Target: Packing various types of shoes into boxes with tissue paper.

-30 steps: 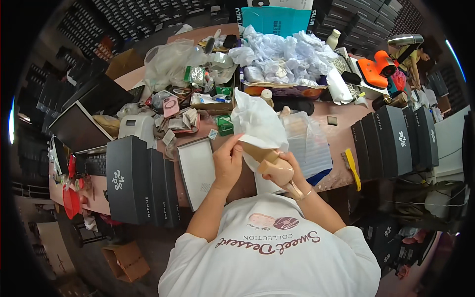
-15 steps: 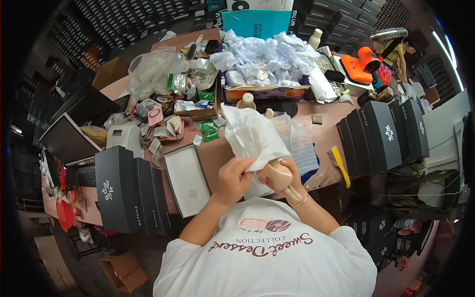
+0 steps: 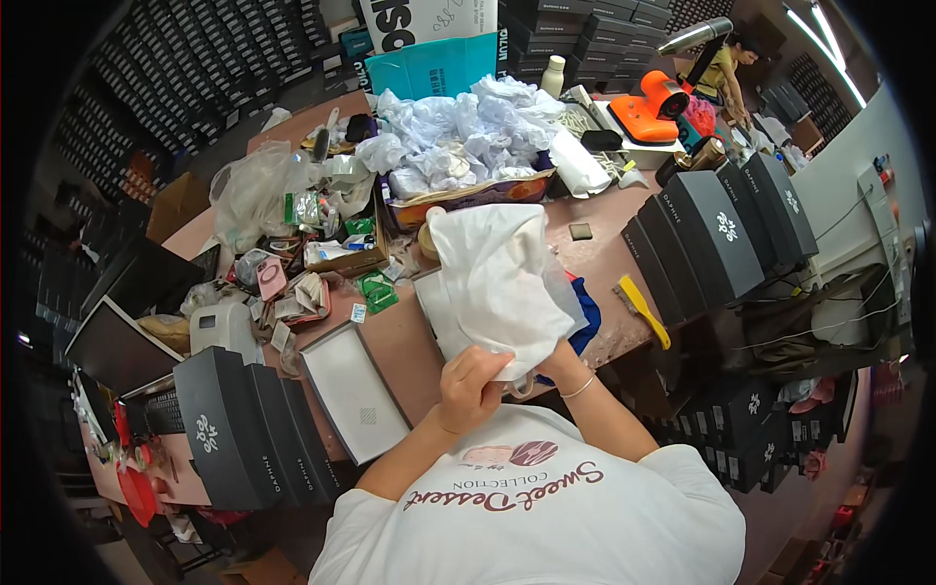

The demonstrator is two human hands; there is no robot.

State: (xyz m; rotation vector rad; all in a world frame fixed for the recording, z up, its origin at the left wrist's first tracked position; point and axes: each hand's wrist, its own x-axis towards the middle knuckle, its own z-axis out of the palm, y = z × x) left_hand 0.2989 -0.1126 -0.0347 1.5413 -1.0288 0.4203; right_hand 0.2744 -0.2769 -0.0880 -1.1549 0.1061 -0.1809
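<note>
A white cloth bag (image 3: 502, 278) stands up in front of my chest, over the pink table (image 3: 409, 341). My left hand (image 3: 473, 385) grips its lower edge, bunching the cloth. My right hand (image 3: 558, 359) holds the bag from below on the right and is mostly hidden by it; a thin bracelet shows on that wrist. Whatever is inside the bag is hidden. Something blue (image 3: 587, 322) peeks out behind the bag's right side.
An open white box (image 3: 356, 390) lies to my left, beside upright black boxes (image 3: 244, 429). More black boxes (image 3: 721, 229) stand to the right, near a yellow tool (image 3: 643, 310). Crumpled white wrappings (image 3: 468, 146) fill a tray behind. Another person (image 3: 726, 68) stands far right.
The tan shoe that showed between my hands is now covered by the white bag, which has come down over it. My hands have shifted to the bag's lower edge.
</note>
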